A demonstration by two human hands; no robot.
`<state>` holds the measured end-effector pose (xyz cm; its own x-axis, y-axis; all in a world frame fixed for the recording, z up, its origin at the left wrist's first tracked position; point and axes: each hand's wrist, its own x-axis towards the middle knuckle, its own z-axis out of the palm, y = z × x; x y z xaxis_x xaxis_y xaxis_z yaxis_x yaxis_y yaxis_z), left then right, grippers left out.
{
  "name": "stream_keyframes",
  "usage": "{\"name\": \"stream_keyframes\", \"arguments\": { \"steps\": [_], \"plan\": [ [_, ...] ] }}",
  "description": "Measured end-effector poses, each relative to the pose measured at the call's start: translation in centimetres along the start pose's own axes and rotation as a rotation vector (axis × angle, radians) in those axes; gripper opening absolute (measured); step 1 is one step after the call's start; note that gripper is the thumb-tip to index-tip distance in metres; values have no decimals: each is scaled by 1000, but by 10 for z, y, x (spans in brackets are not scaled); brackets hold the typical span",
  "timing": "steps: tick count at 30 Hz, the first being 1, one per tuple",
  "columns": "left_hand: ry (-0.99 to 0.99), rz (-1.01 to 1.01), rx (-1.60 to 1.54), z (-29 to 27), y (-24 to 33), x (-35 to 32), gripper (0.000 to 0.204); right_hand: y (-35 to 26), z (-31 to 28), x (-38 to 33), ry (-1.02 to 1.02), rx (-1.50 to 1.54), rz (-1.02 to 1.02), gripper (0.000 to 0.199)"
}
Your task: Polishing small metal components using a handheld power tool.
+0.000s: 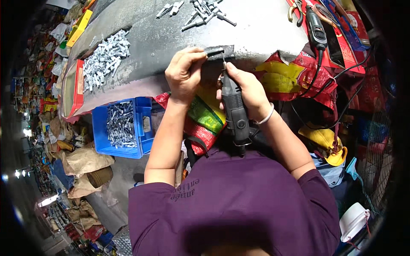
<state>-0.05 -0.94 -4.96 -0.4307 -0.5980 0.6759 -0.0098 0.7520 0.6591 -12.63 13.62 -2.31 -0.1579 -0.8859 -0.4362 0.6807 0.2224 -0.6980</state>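
Bench (147,49): grey, worn top; its near edge crosses just below the work, with open room to the left and beyond.
Bin (121,151): blue, off the bench's near edge at lower left, holding many small metal pieces; its right side stands near the left forearm (164,145).
Wrapper (279,79): red and yellow, draped at the near edge, right of the work.
Pile (106,57): pale metal pieces at the bench's left, beside a red tray (78,91), well apart from the hands.
Rotary tool (234,106): dark, over the near edge; its rear end comes close to the purple shirt (252,192), leaving little room behind.
Second tool (316,30): at upper right near pliers (299,10), its cord trailing down.
Right hand (247,87): fingers clamped round the rotary tool.
Left hand (184,76): thumb and fingers pinched on the part (214,51).
Part: slim, grey, jutting right above a dark strip (229,50) by the near edge.
Bit (224,59): thin, seemingly meeting the part's free end, though too small to be sure.
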Motion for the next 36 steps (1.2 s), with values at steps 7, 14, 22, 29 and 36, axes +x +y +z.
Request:
{"name": "stream_keyframes", "arguments": {
  "steps": [7,14,22,29,36],
  "plan": [
    [19,142,34,0,-7,-6,19,4,14,14,-42,107,87,47],
    [14,141,10,3,-3,-7,19,4,14,18,-41,113,61,47],
    [20,202,107,3,0,1,12,-2,3,0,48,-39,29,48],
    [15,-28,328,5,11,12,9,8,6,3,-12,-38,-51,43],
    [-29,-254,253,-2,7,15,20,10,20,15,33,-63,-45,42]
  ]
}}
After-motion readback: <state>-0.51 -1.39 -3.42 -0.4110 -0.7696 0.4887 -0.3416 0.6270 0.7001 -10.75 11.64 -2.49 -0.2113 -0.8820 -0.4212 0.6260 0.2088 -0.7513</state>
